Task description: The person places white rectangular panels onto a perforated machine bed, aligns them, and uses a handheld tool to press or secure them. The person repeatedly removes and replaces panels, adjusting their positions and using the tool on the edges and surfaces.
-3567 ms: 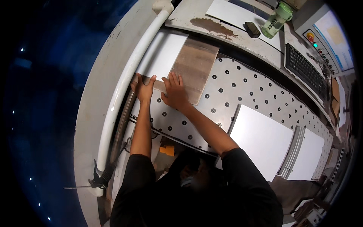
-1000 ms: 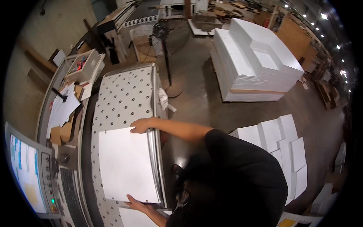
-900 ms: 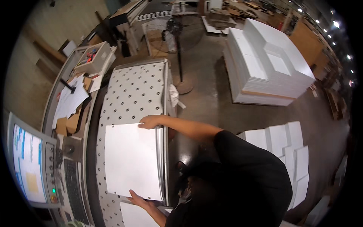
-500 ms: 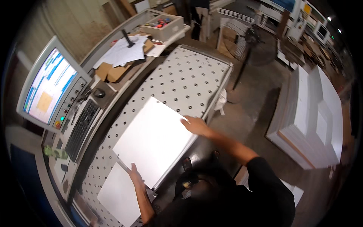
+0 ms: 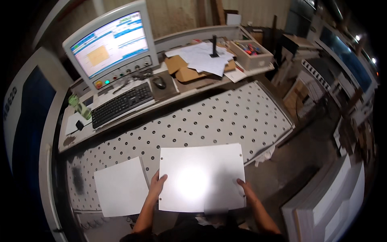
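Observation:
A white rectangular panel (image 5: 193, 173) with small dark holes near its corners is held between my two hands, over the near edge of the dotted worktable (image 5: 193, 121). My left hand (image 5: 156, 186) grips its left edge, thumb on top. At the opposite edge, my right hand (image 5: 246, 191) is closed on the panel in the same way. The fingers under the panel are hidden. Just left of my left hand, a second white panel (image 5: 119, 187) lies on the table.
A monitor (image 5: 113, 42), black keyboard (image 5: 123, 104) and mouse (image 5: 159, 82) stand on the shelf behind the table. Papers (image 5: 201, 58) and a box of small coloured items (image 5: 252, 56) lie farther right. Stacked white panels (image 5: 322, 205) stand on the floor at the right, with a fan (image 5: 312, 97) beyond.
My view has swung left toward the monitor. The held panel has come off the table toward my body and now sits squarely between both hands; the second panel stays on the table.

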`<state>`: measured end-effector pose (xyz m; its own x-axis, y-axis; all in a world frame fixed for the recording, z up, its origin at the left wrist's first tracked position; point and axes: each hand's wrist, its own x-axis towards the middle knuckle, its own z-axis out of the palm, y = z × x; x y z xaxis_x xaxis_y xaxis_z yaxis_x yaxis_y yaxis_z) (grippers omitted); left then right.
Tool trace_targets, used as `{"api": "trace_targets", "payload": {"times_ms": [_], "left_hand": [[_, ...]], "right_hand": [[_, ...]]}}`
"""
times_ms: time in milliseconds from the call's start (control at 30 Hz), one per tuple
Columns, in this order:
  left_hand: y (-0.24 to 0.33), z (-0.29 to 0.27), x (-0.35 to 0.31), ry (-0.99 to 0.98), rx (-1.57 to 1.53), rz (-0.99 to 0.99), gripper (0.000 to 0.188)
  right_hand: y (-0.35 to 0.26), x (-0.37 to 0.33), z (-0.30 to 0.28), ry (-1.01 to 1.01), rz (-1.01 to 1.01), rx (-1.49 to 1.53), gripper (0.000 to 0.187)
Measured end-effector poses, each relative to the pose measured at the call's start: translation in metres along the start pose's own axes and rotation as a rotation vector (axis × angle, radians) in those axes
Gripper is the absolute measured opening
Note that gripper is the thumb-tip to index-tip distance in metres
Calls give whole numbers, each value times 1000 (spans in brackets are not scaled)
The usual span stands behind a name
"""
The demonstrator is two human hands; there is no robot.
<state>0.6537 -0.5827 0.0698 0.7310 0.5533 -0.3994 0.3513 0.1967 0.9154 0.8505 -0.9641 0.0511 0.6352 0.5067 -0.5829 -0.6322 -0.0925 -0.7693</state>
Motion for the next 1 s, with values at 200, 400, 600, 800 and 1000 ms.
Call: {"api": "trace_targets", "payload": {"times_ms": [200, 400, 600, 800, 1000], "left_hand": [[36, 19, 24, 41, -75, -83, 73], [88, 20, 19, -22, -58, 118, 66], [104, -21, 56, -67, -207, 534, 94], [87, -26, 89, -91, -320, 640, 112], [84, -33, 100, -149, -246, 590, 109]], "right_hand": [[42, 9, -15, 148, -73, 67, 52], [40, 9, -1, 228, -380, 66, 75], [-38, 43, 16, 100, -903, -160, 93], [-51, 57, 14, 110, -739, -255, 80], [-62, 47, 18, 65, -749, -416, 67]]}}
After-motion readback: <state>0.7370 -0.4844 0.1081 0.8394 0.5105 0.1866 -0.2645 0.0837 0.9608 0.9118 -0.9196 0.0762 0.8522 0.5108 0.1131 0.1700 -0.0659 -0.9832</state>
